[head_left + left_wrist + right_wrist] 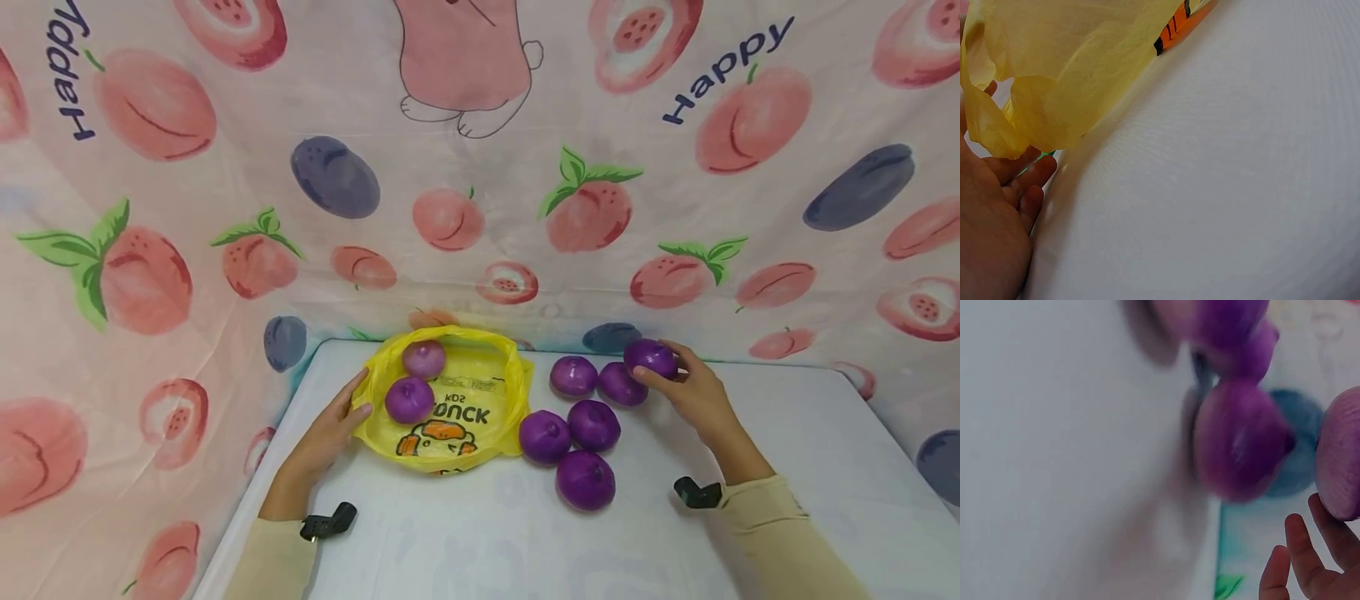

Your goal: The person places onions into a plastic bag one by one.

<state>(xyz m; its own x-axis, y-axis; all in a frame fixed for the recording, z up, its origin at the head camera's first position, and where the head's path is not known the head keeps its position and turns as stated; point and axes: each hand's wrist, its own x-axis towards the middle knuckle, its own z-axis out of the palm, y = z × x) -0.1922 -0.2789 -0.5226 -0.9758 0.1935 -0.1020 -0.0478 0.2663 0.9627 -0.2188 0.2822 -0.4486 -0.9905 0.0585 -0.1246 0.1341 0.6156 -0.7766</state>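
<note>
Raised above the table at the right is a purple onion (649, 358), gripped by my right hand (693, 392) between thumb and fingers. In the right wrist view the held onion (1340, 456) shows at the right edge, with fingers against it. My left hand (326, 429) holds the left rim of a yellow plastic bag (513, 400), thumb on the inner side. The bag's mouth is spread wide, and two onions (409, 401) lie inside at its left. Thin yellow film (1085, 56) falls across the fingers in the left wrist view, hiding part of the grip.
Several purple onions (585, 481) lie on the white table (465, 542) between the bag and my right hand. One onion (621, 385) is just below the held one. A fruit-print cloth (480, 200) hangs behind the table's back edge and along its left side.
</note>
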